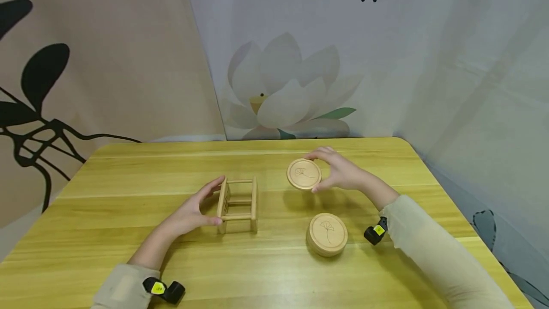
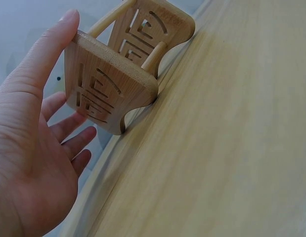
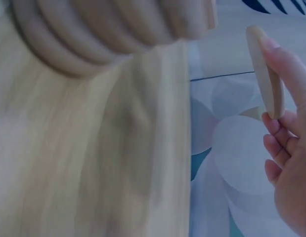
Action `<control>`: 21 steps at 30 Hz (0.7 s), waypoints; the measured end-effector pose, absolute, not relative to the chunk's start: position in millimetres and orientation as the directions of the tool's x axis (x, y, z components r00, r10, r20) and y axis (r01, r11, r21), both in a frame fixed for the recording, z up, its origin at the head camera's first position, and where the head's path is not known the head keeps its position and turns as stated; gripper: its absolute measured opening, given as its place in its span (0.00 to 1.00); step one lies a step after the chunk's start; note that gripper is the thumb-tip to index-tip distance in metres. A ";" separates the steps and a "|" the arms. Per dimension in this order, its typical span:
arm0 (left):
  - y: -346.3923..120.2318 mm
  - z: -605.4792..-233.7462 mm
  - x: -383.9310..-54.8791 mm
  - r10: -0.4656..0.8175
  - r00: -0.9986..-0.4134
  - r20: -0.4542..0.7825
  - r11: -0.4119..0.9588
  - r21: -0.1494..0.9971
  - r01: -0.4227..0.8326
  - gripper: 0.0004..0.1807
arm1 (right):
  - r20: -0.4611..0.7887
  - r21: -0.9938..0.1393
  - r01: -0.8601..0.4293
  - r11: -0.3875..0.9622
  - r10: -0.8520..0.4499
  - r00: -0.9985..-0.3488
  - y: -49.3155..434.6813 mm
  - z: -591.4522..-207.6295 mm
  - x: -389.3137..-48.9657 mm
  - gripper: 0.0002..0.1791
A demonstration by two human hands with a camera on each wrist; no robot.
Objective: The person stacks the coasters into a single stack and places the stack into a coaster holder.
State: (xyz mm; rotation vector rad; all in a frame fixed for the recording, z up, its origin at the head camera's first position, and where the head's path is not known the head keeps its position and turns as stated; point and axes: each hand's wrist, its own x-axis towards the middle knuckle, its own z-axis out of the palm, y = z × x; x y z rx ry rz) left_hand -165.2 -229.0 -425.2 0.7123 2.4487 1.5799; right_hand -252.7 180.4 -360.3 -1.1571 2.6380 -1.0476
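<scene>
At the middle right of the head view, a thin, round, pale wooden coaster engraved with a flower is held off the table, pinched at its edge between the thumb and fingers of the right hand. Left of centre, the left hand grips the near end panel of a small pale wooden rack with rods between two fretwork sides, thumb on one edge and fingertips on the opposite one. Below the held disc, a stack of matching round wooden coasters sits on the tabletop, the uppermost carved with a fan-shaped bloom.

The coaster is probably light, stiff and fairly smooth, so a rim pinch should suit it, leaving both faces free. The rack also looks light and rigid; its thin rods seem the weaker parts, and the solid end panel the better hold.

No brand shows on the woodwork. At the upper right, the cloth backdrop bears black brush-style characters, one cut by the top edge; I cannot read them surely. The yellow labels on the black wrist devices are too small to make out.
</scene>
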 end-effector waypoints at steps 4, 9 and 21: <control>-228.7 -425.2 -165.3 0.464 -0.875 0.137 0.330 0.890 0.314 0.55 | 0.221 -0.625 -0.630 0.462 -0.669 -0.710 185.6 -354.4 -242.3 0.47; -228.2 -424.6 -165.1 0.464 -0.874 0.146 0.329 0.887 0.323 0.55 | 0.238 -0.614 -0.641 0.460 -0.667 -0.706 191.8 -347.0 -228.1 0.47; -227.4 -424.4 -165.3 0.455 -0.880 0.135 0.338 0.888 0.311 0.55 | 0.287 -0.584 -0.661 0.471 -0.642 -0.711 203.7 -339.1 -197.4 0.48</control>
